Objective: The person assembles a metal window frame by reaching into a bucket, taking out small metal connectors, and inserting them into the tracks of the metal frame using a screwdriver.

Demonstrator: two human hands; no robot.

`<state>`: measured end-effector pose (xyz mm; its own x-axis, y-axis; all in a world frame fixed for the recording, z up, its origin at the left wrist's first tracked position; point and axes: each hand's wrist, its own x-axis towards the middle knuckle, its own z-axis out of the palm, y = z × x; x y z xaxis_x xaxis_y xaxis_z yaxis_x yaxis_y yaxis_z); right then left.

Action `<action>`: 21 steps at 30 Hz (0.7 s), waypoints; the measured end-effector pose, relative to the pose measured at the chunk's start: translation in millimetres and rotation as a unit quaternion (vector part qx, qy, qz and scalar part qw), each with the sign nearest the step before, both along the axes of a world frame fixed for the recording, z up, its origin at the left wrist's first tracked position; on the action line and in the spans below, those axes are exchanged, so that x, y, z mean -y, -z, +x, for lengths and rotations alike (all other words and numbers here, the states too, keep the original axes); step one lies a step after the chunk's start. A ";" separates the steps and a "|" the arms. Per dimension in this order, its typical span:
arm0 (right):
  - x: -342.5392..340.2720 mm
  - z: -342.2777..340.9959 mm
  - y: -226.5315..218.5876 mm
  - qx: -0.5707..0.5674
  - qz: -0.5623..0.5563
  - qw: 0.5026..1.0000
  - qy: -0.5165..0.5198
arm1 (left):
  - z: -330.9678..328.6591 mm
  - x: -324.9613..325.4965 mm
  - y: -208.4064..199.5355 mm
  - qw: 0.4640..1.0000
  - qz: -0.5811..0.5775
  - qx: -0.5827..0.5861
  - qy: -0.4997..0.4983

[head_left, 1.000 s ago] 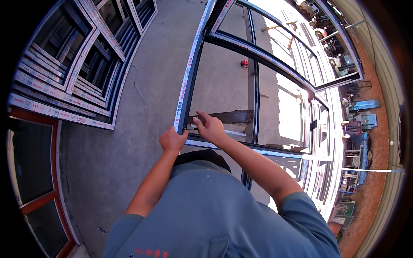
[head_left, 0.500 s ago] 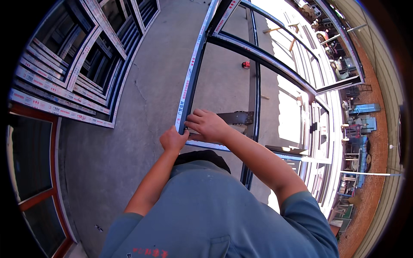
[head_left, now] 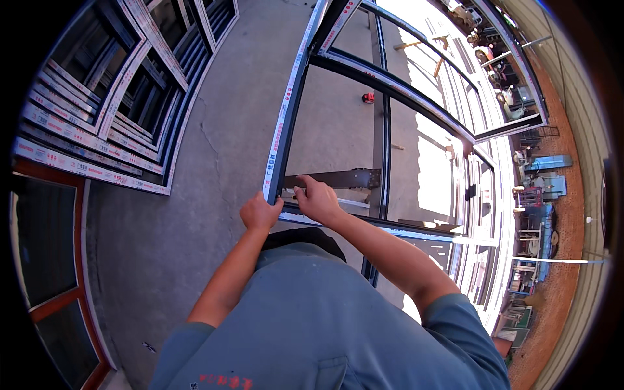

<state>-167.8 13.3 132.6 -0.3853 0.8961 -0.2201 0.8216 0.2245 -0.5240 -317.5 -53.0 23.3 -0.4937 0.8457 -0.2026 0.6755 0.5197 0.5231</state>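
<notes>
A large dark window frame point(head_left: 279, 159) with white printed protective film stretches away in front of me. My left hand point(head_left: 261, 211) is closed around its near left corner, fingers wrapped over the edge. Just right of that corner, over the opening inside the frame, is my right hand point(head_left: 316, 200). Its index finger and thumb are apart and point toward the corner, with nothing visible between them; the other fingers are partly hidden. Beneath and beyond the right hand, a dark flat bar with holes point(head_left: 351, 178) crosses below the frame.
Several film-covered window frames point(head_left: 97, 166) are stacked at the left. Below them stands a brown-framed glazed panel point(head_left: 49, 240). A small red object point(head_left: 368, 98) lies on the concrete floor point(head_left: 188, 149). More frames lie in bright sunlight at the right, before a brick strip point(head_left: 562, 273).
My right hand has drawn back from the frame's corner, a little to the right, its fingers leaving the left bar. My left hand keeps its hold there. The view has shifted slightly.
</notes>
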 end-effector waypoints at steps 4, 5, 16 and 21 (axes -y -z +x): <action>-9.6 2.2 -28.9 0.026 -0.093 0.994 -0.050 | 1.2 0.6 0.0 1.000 -0.010 0.011 -0.006; -10.9 11.3 -27.7 0.036 0.026 0.989 -0.141 | 1.5 -0.4 -0.3 1.000 -0.011 0.013 -0.006; -7.0 9.2 -24.3 0.050 0.096 0.967 -0.230 | -2.5 2.6 2.1 1.000 0.000 0.015 -0.007; -9.8 1.6 -5.6 -0.027 -0.099 0.990 0.100 | -1.7 2.3 2.3 1.000 -0.003 0.024 -0.008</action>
